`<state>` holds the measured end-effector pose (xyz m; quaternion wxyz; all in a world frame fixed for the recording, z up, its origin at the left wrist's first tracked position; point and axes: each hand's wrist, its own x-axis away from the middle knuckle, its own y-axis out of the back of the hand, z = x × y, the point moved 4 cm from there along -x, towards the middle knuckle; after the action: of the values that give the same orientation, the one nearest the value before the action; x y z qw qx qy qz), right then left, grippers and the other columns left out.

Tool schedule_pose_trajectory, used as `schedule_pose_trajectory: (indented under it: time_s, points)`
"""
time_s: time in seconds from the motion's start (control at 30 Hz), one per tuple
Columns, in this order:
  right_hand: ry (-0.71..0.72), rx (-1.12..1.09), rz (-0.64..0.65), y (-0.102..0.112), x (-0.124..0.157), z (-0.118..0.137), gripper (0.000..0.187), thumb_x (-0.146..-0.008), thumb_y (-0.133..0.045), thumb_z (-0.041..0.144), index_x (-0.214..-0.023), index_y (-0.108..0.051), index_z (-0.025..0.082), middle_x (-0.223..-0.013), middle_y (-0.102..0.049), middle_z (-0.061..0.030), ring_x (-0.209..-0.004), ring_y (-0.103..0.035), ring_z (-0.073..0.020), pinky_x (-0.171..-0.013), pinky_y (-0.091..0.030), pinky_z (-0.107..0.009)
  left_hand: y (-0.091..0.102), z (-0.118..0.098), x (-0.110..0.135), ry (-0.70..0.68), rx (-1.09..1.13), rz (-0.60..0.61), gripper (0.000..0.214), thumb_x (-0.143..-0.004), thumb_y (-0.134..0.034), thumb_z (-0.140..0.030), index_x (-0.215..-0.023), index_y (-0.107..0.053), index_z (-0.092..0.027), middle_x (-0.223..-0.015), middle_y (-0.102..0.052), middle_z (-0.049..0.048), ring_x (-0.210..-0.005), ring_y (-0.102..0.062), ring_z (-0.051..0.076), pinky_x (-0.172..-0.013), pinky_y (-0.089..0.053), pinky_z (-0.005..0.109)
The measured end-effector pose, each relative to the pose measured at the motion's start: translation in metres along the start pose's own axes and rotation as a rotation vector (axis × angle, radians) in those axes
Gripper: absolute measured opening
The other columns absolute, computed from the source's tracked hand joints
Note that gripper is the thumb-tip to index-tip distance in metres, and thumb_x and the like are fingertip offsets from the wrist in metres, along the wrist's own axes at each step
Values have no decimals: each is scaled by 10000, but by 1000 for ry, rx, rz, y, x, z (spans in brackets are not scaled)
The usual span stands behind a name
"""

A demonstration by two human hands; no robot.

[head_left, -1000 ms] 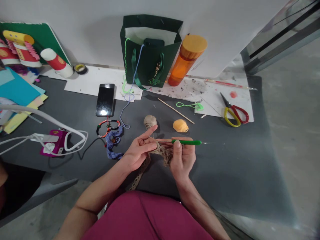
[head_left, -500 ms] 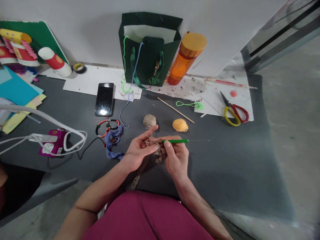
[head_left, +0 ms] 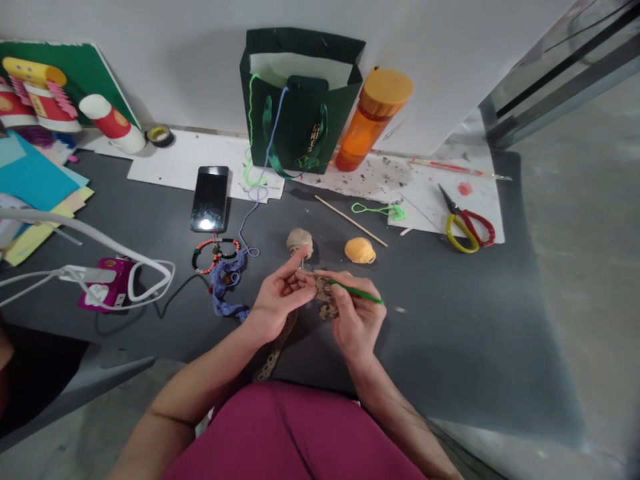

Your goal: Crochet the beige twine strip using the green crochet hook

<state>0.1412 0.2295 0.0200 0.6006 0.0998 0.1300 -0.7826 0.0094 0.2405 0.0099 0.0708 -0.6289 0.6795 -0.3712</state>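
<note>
Tan crocheted lace (head_left: 324, 293) was pinched between the two hands above a dark grey tabletop (head_left: 440, 353), its long strip trailing toward the lap. The right hand (head_left: 356, 323) had its fingers closed around one slim green-handled crochet hook (head_left: 357, 291), whose tip was hidden among the stitches. The left hand (head_left: 277, 293) gripped the lace with its forefinger raised; any thread over the fingers was too fine to make out. Two yarn balls lay just beyond: one tan (head_left: 300, 241), one orange (head_left: 360, 251). Farther off were one black smartphone (head_left: 210, 199) and one pair of yellow-and-red scissors (head_left: 463, 232).
</note>
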Motion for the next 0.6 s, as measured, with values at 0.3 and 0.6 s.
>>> schedule_pose_trajectory:
  time_s: [0.3,0.6]
  points:
    - [-240,-160,84,-2,-8,-2,211,-986,-550,465,-911,-559,269,-761,-709,14,-610,-667,-144,-537,-550,-270,-2,-4,0,120,105,63,515,-652,-865,-175,-1160,-786,-208,-738,-646,-27,-697,-548,96,-733,-430,252]
    - [300,208,181,4,-7,14,131,-1019,-501,221,-1045,-614,281,-899,-774,-20,-702,-718,-158,-629,-605,-322,5,-3,-3,-43,12,-30,619,-650,-923,-196,-1243,-747,-209,-686,-664,-40,-663,-576,80,-699,-457,230]
